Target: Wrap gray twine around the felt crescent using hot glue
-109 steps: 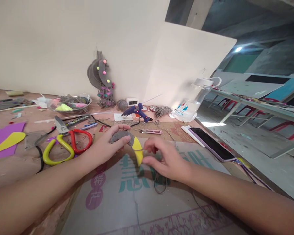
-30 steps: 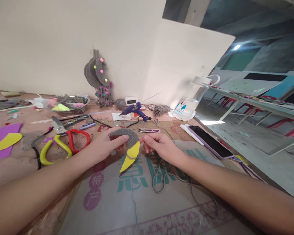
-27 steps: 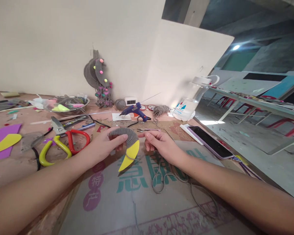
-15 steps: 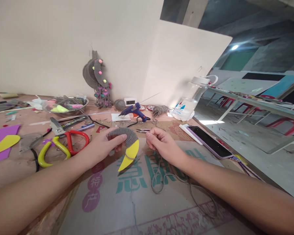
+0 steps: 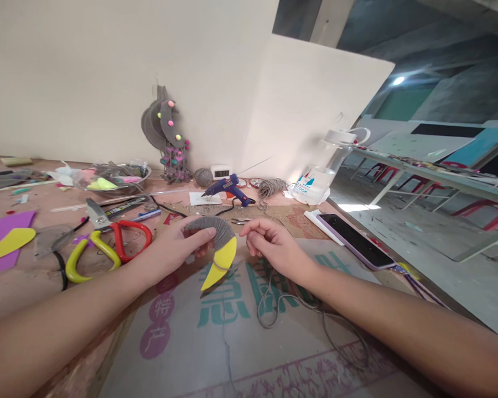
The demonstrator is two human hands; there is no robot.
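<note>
From my head view, the crescent (image 5: 225, 255) lies just right of my left hand (image 5: 171, 246), which pinches its grey-wrapped upper end between thumb and fingers; its long axis bows right from that grip, then its bare yellow tip curves down and back left. A strand crosses the yellow part. My right hand (image 5: 281, 250) sits beside the curve's outer edge, apart from it, nearer the yellow part than my left; I can't tell whether its curled fingers hold the grey cord (image 5: 268, 327) lying below.

One crescent (image 5: 224, 253), one phone (image 5: 356, 241)
</note>
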